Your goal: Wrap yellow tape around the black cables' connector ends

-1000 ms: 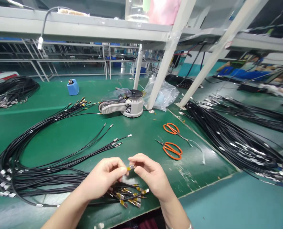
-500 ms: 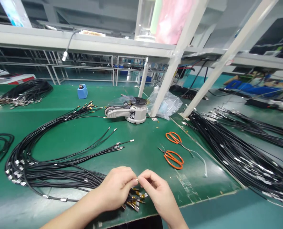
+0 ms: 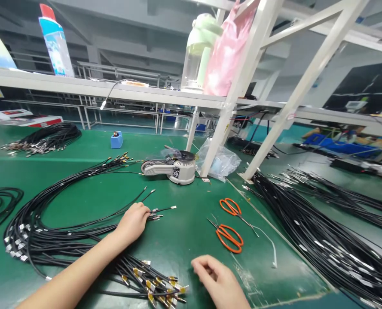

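Over the table's middle, my left hand [image 3: 133, 221] has its fingers closed at the tips of a few black cables [image 3: 158, 210] with silvery ends. Its fingertips are partly hidden, so how many cables are between them does not show. To the right and lower down, my right hand [image 3: 218, 277] hovers with curled fingers and nothing visible in them. Between my hands and nearer to me lies a fan of cable ends [image 3: 150, 284] wrapped in amber tape. The cables run left into a large looped black bundle [image 3: 39, 206] with small white tags.
Two orange-handled scissors [image 3: 229, 238] lie right of centre. A grey round tape dispenser [image 3: 182, 171] stands at the back beside a clear plastic bag [image 3: 221, 161] and a white post [image 3: 221, 124]. More black cables [image 3: 310, 231] cover the right side. A small blue box [image 3: 116, 140] sits behind.
My left hand has moved away from my right, up and left to the cable tips. My right hand has dropped slightly. The taped cable ends now lie uncovered. The view has tilted upward.
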Available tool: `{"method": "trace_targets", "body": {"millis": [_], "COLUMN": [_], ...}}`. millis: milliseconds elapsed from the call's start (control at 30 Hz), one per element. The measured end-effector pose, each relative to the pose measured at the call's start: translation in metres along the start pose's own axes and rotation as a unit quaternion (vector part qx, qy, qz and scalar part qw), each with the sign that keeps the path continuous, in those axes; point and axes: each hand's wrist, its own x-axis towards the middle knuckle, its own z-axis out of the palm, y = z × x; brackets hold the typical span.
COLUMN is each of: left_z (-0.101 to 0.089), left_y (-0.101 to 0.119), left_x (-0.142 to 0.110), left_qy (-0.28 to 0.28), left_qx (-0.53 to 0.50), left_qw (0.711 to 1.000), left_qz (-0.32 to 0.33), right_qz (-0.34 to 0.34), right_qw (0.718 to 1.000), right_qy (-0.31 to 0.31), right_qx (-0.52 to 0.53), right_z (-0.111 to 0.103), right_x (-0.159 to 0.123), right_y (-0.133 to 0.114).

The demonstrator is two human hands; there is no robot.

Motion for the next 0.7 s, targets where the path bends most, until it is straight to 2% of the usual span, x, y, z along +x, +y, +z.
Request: {"method": "trace_targets", "body": {"millis": [133,300,400,467,567,633,700], "left_z": [0.009,0.013,0.009,0.005,0.002,0.007,0.019], "left_y": [-0.012,-0.011,-0.008,-0.004,0.0,-0.001,-0.002], "left_x": [0.017,0.027,0.031,0.029,0.014,-0.002,-0.018], "left_qy": [-0.016,-0.014,-0.004,0.012,0.06,0.118,0.163], "left_qx": [0.011,-0.01,-0.036,-0.05,-0.086,-0.131,-0.172], "left_qw": [0.999,0.995,0.993,0.992,0.991,0.983,0.971], "left_qz": [-0.045,-0.096,-0.113,-0.112,-0.088,-0.044,0.031], "right_qz": [0.019,0.007,0.013,0.026,0.053,0.092,0.129], "right_qw": [0.999,0.997,0.991,0.984,0.972,0.962,0.951], "right_qy": [0.005,-0.016,-0.009,0.03,0.103,0.141,0.165], "right_qx": [0.032,0.079,0.136,0.176,0.205,0.217,0.229], "right_z": [-0.015,-0.008,-0.012,-0.022,-0.04,-0.046,-0.047], "right_x": [0.015,0.036,0.062,0.091,0.152,0.195,0.233], "right_y": [-0.002,-0.018,-0.037,-0.052,-0.07,-0.078,-0.083]}}
